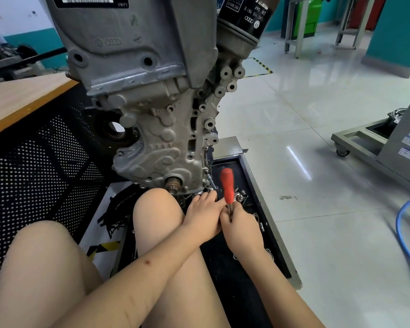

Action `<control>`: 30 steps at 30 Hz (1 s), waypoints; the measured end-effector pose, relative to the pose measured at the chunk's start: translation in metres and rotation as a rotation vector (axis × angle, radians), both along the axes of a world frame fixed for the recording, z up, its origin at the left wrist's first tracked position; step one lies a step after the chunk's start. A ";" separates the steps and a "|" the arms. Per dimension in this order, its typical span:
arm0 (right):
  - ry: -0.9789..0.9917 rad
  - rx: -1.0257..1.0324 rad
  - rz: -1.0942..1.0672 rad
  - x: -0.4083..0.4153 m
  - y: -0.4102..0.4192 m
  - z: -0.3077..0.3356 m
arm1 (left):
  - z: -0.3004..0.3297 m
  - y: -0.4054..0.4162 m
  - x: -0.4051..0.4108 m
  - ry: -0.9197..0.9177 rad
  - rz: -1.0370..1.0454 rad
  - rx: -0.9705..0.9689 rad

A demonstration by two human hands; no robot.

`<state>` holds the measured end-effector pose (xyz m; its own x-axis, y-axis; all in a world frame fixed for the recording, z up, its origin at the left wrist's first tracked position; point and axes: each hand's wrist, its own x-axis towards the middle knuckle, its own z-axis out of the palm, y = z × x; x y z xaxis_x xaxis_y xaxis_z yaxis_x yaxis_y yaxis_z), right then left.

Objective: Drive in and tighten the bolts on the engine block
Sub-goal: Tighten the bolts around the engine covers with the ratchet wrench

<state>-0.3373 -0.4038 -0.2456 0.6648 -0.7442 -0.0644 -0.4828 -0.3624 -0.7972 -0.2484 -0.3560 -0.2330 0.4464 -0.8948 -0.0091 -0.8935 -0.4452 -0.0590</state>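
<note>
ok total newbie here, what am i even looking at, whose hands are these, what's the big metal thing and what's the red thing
This is one picture from a camera worn on a person's head, looking down past their bare knees. The big grey casting is a car engine block, with a black oil filter at its top. Under it lies a black tray of small metal parts. The right hand grips the metal shaft of a red-handled tool, handle pointing up. The left hand reaches beside it, fingertips by the block's lower edge.
</note>
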 end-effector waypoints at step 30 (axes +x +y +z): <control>0.040 0.088 -0.016 0.000 0.003 0.003 | 0.001 -0.001 -0.001 0.117 0.054 -0.034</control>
<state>-0.3377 -0.4011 -0.2424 0.6481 -0.7453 -0.1563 -0.5201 -0.2833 -0.8058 -0.2491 -0.3568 -0.2317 0.4912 -0.8704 -0.0344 -0.8683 -0.4924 0.0603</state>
